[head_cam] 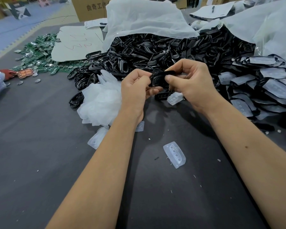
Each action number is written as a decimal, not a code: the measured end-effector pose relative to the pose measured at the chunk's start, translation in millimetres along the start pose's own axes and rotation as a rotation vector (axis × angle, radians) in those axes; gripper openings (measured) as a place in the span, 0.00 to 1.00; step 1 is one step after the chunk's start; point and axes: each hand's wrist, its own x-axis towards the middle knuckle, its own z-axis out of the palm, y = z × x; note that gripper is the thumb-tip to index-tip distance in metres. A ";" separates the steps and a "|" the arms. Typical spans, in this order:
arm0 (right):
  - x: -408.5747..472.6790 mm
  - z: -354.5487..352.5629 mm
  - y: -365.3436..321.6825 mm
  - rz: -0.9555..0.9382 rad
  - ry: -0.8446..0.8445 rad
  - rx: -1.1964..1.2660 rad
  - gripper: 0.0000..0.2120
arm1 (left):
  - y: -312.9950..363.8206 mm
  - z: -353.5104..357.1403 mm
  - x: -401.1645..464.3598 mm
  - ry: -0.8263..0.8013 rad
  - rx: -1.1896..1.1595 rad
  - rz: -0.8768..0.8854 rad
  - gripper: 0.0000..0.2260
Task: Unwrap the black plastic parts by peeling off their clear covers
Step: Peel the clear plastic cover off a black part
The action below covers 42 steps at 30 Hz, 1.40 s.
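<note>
Both hands hold one black plastic part (159, 78) above the dark table (40, 146), in front of the heaps. My left hand (136, 86) pinches its left end and my right hand (191, 81) grips its right side, thumb on top. Whether a clear cover is still on it I cannot tell. Behind lies a large heap of bare black parts (147, 52). To the right is a stack of black parts with clear covers on them (261, 86). Left of my hands sits a pile of peeled clear covers (100, 101). One loose clear cover (174, 154) rests between my forearms.
White bags (144, 19) drape over the heaps at the back. Green circuit boards (40, 55) and a sheet of cardboard (78, 43) lie at the far left. A cardboard box (89, 7) stands behind. More loose covers (97, 136) lie near my left forearm.
</note>
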 end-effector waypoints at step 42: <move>-6.9 10.9 -17.0 0.163 -0.578 -0.295 0.03 | 44.9 -20.2 14.4 0.148 0.185 0.180 0.11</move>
